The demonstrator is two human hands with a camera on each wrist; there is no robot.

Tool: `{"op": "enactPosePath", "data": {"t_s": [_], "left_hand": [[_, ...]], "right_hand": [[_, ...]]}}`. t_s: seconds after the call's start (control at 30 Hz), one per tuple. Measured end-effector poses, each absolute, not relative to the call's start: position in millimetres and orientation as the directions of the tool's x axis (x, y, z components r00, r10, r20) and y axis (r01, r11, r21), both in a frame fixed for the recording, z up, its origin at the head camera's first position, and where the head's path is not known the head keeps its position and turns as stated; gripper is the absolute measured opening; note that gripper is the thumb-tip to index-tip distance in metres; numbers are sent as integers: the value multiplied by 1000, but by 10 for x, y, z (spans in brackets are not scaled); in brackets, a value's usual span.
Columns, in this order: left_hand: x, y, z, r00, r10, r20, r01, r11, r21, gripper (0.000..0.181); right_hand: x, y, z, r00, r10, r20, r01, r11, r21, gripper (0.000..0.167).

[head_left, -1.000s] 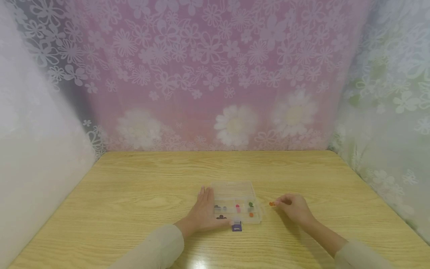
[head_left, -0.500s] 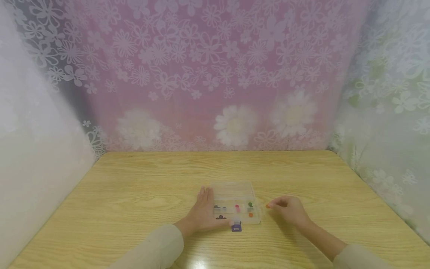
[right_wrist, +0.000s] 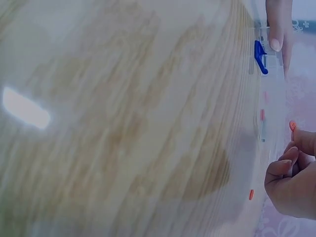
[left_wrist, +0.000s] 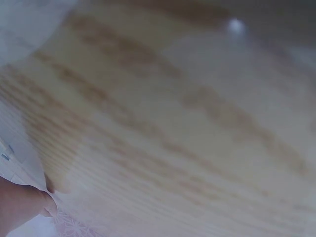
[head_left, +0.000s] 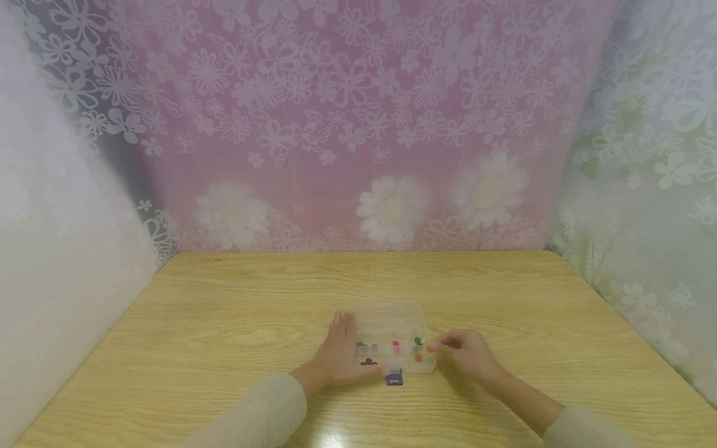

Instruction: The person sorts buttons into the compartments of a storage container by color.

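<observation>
A clear plastic compartment box (head_left: 406, 366) lies on the table with its lid (head_left: 388, 316) raised at the back. My left hand (head_left: 338, 356) rests along the box's left side, fingers straight, its thumb along the front edge by the blue-purple latch (head_left: 394, 378). Between thumb and finger, my right hand (head_left: 467, 354) pinches an orange button (right_wrist: 293, 125) at the box's right edge. Inside are dark buttons (head_left: 368, 361) at left, pink ones (head_left: 396, 344) in the back middle, green ones (head_left: 417, 341) at back right, and an orange one (head_left: 418, 358) at front right.
Another orange button (right_wrist: 251, 194) lies on the wood-grain table (head_left: 252, 298) near my right hand in the right wrist view; the hand hides it in the head view. Flowered curtains (head_left: 358, 124) hang behind the table and at both sides.
My right hand has moved left with the orange button, from beside the box to its right edge. The left hand and the box have stayed where they were.
</observation>
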State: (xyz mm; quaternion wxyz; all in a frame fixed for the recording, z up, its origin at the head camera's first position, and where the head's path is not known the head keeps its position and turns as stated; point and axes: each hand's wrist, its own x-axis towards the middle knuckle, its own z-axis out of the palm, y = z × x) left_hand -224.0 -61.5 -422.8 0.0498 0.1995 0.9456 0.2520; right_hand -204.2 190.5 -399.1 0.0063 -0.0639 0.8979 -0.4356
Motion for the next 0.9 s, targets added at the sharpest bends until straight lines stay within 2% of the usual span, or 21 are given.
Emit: {"op": "enactPosePath", "data": {"t_s": [0.6,0.9], "left_hand": [[-2237,-617,-4207,-910,415,12,368,792,486,117],[-2235,-620,-4220,-909,417,14,370,789,491,117]], "right_hand": [[-2014,1767,-3989,-968,-252,6,-142,525,-839,16],[-2024,1773,-3992,-956,-292,1,-168,548,-820,14]]}}
